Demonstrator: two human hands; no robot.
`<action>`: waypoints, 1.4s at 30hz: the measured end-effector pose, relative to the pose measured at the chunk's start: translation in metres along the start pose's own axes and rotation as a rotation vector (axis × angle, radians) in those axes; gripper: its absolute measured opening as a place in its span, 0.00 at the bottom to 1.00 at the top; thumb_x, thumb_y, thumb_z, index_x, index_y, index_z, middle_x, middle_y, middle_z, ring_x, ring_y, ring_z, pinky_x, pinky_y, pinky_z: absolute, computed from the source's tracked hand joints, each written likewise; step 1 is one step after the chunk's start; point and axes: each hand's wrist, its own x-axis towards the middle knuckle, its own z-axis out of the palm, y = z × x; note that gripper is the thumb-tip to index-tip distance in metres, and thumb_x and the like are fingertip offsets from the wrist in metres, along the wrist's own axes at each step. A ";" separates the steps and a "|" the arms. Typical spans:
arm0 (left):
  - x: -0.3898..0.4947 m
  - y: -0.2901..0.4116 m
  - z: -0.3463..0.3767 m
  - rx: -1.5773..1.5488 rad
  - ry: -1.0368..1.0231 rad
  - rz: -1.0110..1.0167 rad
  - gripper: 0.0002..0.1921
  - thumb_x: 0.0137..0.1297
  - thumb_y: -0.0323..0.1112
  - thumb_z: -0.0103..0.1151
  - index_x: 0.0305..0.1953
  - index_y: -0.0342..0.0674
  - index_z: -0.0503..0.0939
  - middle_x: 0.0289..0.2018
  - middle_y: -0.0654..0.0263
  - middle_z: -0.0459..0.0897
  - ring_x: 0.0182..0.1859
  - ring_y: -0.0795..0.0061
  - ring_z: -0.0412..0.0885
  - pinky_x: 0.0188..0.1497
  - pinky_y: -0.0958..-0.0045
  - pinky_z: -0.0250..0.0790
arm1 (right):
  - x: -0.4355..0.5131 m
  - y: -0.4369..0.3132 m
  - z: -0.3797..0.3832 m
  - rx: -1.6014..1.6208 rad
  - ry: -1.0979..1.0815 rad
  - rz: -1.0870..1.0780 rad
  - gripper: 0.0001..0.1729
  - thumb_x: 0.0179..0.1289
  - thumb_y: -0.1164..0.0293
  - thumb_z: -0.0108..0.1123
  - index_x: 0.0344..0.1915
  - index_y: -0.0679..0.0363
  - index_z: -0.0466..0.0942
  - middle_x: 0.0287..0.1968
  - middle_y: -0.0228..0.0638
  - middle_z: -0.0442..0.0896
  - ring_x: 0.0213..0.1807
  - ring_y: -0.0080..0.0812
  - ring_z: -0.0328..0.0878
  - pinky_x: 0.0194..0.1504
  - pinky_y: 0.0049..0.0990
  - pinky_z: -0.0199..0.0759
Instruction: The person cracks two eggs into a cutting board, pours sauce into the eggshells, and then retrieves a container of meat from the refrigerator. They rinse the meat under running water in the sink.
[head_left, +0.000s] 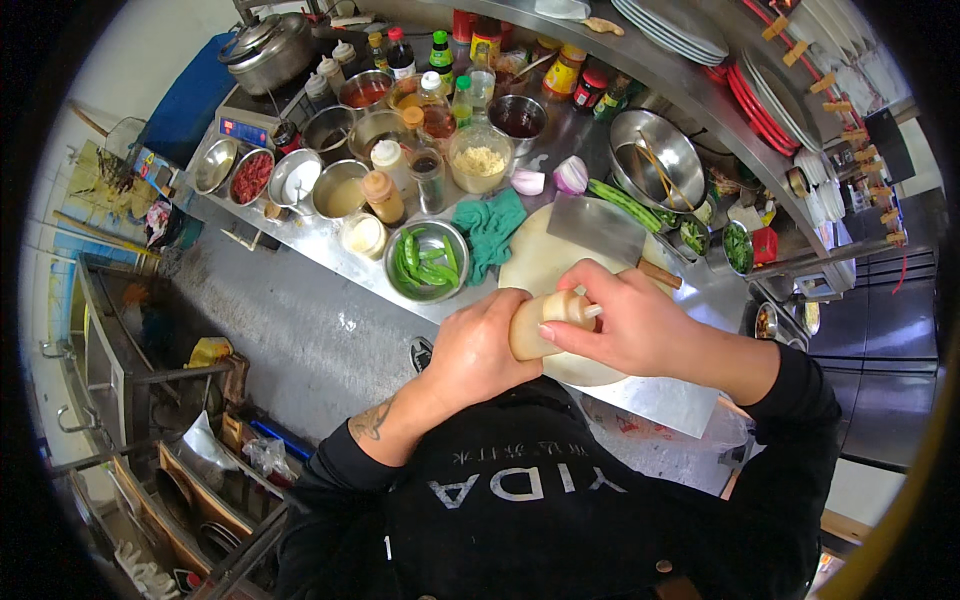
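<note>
My left hand (480, 345) grips the body of a plastic squeeze bottle (534, 341) that holds something pale. The bottle lies tilted, its nozzle pointing right. With thumb and fingers, my right hand (630, 322) holds the bottle's cap end. Beneath both hands is a round cutting board (532, 259), with a cleaver (596, 229) lying across its far side. A steel bowl of green pepper pieces (427, 262) stands left of the board, beside a crumpled green cloth (491, 225).
Steel pots and sauce bottles (386, 161) crowd the counter's far left. Onion pieces (570, 176) and long green stalks (622, 204) lie behind the board, near a large steel bowl with chopsticks (656, 161). A steel shelf with plates (675, 30) overhangs the back.
</note>
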 end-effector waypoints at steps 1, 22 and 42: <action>0.000 -0.006 -0.010 -0.067 -0.064 0.009 0.28 0.44 0.37 0.76 0.49 0.37 0.80 0.41 0.51 0.87 0.44 0.45 0.85 0.47 0.55 0.79 | 0.006 -0.007 0.003 -0.048 -0.030 -0.051 0.26 0.63 0.54 0.73 0.51 0.60 0.76 0.36 0.48 0.84 0.36 0.54 0.86 0.36 0.44 0.80; 0.002 -0.115 -0.152 -0.247 -0.238 0.170 0.32 0.46 0.39 0.77 0.55 0.38 0.78 0.44 0.49 0.86 0.46 0.41 0.85 0.47 0.52 0.79 | 0.111 -0.121 0.052 -0.358 -0.021 -0.463 0.32 0.67 0.57 0.68 0.66 0.55 0.69 0.39 0.48 0.79 0.38 0.55 0.84 0.42 0.46 0.80; 0.006 -0.095 -0.133 -0.171 -0.150 0.102 0.33 0.42 0.36 0.81 0.54 0.40 0.80 0.45 0.52 0.88 0.48 0.48 0.87 0.49 0.58 0.81 | 0.107 -0.094 0.033 -0.498 -0.075 -0.614 0.33 0.60 0.60 0.73 0.58 0.68 0.69 0.46 0.53 0.79 0.46 0.51 0.84 0.44 0.42 0.81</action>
